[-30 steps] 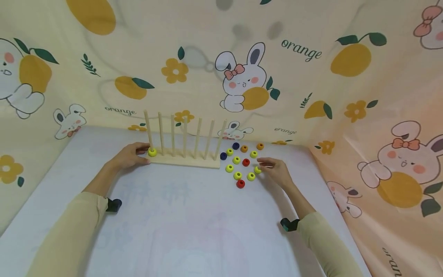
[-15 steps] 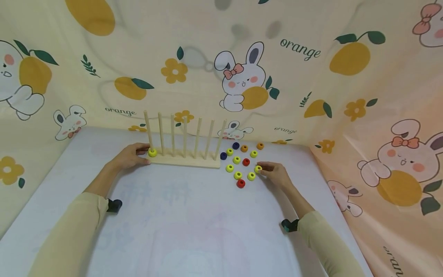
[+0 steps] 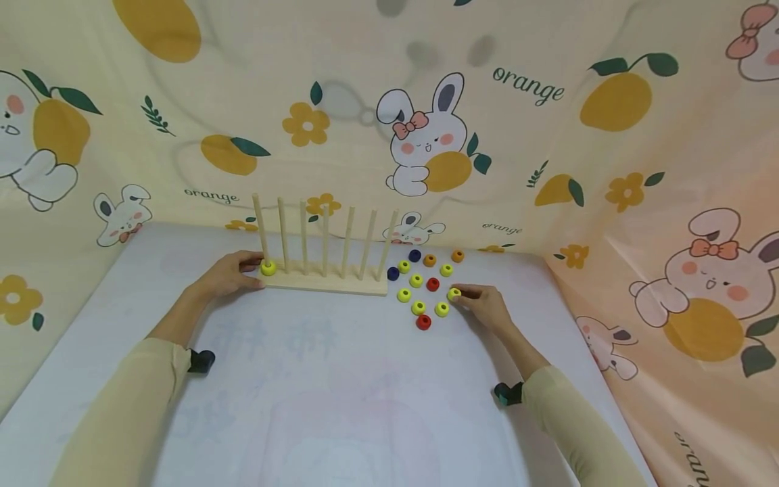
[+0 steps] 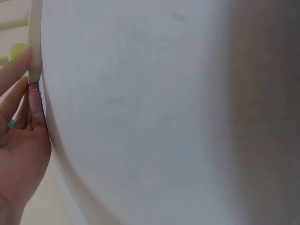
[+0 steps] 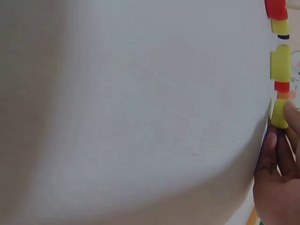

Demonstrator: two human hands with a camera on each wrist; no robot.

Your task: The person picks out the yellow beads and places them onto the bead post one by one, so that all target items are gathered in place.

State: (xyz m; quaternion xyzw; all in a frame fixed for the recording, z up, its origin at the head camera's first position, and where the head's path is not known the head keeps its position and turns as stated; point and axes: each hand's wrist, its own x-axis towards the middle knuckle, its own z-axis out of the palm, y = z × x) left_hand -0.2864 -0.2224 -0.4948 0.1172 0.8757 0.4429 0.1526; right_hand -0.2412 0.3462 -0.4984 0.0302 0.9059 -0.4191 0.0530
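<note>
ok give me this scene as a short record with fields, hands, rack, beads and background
left hand: holds the left end of the wooden rack
right hand: pinches a yellow bead
pegs: seven; another yellow bead sits low on the leftmost peg
other beads, right of rack: six yellow beads, two red beads, two orange beads, two dark blue beads
background: cloth printed with rabbits and fruit

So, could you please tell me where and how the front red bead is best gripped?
I'd probably pinch the front red bead by its rounded left and right sides, coming from the person's side: its hole faces up, and the nearest yellow bead lies just behind it.
</note>
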